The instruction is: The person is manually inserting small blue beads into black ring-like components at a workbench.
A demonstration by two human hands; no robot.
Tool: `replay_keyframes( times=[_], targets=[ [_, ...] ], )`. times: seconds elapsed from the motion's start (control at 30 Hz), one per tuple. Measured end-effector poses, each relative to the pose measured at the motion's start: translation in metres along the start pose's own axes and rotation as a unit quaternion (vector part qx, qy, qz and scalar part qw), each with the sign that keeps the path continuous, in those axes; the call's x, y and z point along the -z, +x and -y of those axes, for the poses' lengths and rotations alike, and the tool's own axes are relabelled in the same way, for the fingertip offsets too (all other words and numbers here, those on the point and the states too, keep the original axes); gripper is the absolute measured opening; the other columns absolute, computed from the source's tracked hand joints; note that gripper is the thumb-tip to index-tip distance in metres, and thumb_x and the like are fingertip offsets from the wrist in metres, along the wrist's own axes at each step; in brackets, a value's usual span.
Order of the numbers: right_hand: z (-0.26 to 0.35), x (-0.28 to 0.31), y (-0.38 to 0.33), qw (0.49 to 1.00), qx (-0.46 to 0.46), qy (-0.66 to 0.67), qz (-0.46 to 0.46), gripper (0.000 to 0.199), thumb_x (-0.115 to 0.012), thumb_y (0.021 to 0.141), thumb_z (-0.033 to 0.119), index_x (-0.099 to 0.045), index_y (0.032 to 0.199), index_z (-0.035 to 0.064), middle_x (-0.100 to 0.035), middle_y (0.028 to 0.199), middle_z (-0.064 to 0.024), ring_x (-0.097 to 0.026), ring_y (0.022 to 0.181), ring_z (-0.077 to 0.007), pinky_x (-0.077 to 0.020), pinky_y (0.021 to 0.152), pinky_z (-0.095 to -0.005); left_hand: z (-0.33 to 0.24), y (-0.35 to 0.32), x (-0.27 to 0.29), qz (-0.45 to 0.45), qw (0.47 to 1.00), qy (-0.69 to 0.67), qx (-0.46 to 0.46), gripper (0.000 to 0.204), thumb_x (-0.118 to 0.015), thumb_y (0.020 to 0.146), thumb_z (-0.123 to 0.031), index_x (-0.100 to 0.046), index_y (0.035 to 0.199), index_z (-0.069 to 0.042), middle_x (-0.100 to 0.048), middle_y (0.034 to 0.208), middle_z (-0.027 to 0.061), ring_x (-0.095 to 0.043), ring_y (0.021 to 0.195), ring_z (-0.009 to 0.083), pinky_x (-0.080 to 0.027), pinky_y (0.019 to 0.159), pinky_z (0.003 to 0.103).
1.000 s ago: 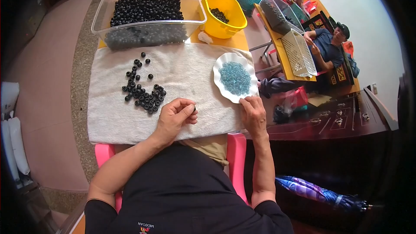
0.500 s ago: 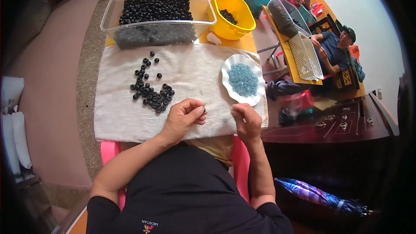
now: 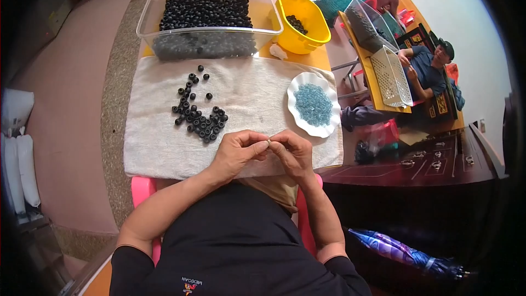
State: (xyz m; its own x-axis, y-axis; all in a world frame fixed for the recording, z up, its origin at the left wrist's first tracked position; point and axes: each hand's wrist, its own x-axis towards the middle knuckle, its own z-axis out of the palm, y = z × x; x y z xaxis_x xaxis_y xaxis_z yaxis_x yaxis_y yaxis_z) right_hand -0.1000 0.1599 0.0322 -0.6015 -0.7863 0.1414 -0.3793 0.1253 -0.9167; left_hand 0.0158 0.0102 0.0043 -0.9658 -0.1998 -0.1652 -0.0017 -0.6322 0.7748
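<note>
My left hand (image 3: 236, 152) and my right hand (image 3: 295, 154) meet fingertip to fingertip above the near edge of a pale cloth (image 3: 252, 90). Both are closed in a pinch around something small at the joined fingertips; the fingers mostly hide it. Just beyond my left hand lies a loose group of small black round pieces with holes (image 3: 204, 123), bead-like in shape. A white plate with a wavy rim (image 3: 292, 114) stands beyond my right hand. It holds a heap of tiny pale-blue, glassy pieces (image 3: 313, 104).
At the back, a clear plastic bin (image 3: 268, 32) holds many black pieces, beside a yellow tub (image 3: 307, 45) with a few more. A crumpled white scrap (image 3: 278, 51) lies near the tub. To the right, a person sits by a table with a white perforated basket (image 3: 392, 77).
My right hand has moved left from beside the plate, and its fingertips now meet those of my left hand. The view has shifted slightly.
</note>
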Motion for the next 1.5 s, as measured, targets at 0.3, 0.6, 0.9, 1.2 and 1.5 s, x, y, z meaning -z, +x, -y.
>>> replay_keyframes(
  times=[0.3, 0.6, 0.9, 1.2, 1.5],
  targets=[
    [-0.005, -0.004, -0.003, 0.999, -0.002, 0.028, -0.018, 0.011, -0.071, 0.087, 0.006, -0.071, 0.097, 0.0007, -0.067, 0.081, -0.0082, -0.062, 0.074, -0.0141, -0.0473, 0.066, -0.0255, 0.002, 0.0, 0.002, 0.005, 1.0, -0.008, -0.022, 0.015, -0.064, 0.094, -0.009, -0.063, 0.105, 0.002, -0.068, 0.095, 0.0078, -0.066, 0.081, 0.0122, -0.057, 0.074, 0.025],
    [-0.006, -0.018, -0.007, 0.994, 0.076, 0.003, -0.076, 0.012, -0.069, 0.087, 0.0, -0.07, 0.099, -0.0034, -0.068, 0.087, -0.0082, -0.061, 0.076, -0.014, -0.0477, 0.068, -0.0245, -0.002, 0.001, 0.002, 0.007, 0.999, -0.041, -0.009, 0.015, -0.065, 0.094, -0.009, -0.063, 0.104, 0.002, -0.068, 0.094, 0.0082, -0.065, 0.083, 0.0128, -0.056, 0.076, 0.026],
    [-0.004, -0.011, -0.007, 1.0, 0.019, -0.011, -0.017, 0.02, -0.067, 0.091, 0.01, -0.066, 0.108, -0.0015, -0.065, 0.091, -0.0132, -0.063, 0.081, -0.0231, -0.0501, 0.072, -0.029, -0.001, 0.001, 0.004, 0.022, 0.999, -0.039, -0.007, 0.014, -0.065, 0.094, -0.008, -0.063, 0.103, 0.002, -0.067, 0.091, 0.0072, -0.065, 0.081, 0.0123, -0.056, 0.075, 0.025],
    [0.023, -0.018, -0.005, 0.961, 0.149, -0.232, -0.01, 0.029, -0.068, 0.086, 0.001, -0.063, 0.114, -0.0027, -0.064, 0.099, -0.0155, -0.065, 0.076, -0.024, -0.0517, 0.067, -0.0314, 0.005, 0.004, 0.007, -0.006, 0.997, -0.07, -0.021, 0.015, -0.062, 0.096, -0.009, -0.062, 0.106, 0.001, -0.066, 0.098, 0.0061, -0.064, 0.083, 0.012, -0.056, 0.076, 0.026],
    [0.039, -0.013, 0.069, 0.976, 0.163, -0.137, 0.036, 0.016, -0.071, 0.079, -0.003, -0.069, 0.095, -0.0003, -0.068, 0.086, -0.0131, -0.067, 0.075, -0.0223, -0.051, 0.064, -0.0296, 0.0, 0.001, 0.001, -0.009, 0.999, -0.044, -0.018, 0.017, -0.066, 0.094, -0.013, -0.062, 0.105, -0.001, -0.065, 0.092, 0.0036, -0.063, 0.08, 0.0107, -0.054, 0.074, 0.026]
  ],
)
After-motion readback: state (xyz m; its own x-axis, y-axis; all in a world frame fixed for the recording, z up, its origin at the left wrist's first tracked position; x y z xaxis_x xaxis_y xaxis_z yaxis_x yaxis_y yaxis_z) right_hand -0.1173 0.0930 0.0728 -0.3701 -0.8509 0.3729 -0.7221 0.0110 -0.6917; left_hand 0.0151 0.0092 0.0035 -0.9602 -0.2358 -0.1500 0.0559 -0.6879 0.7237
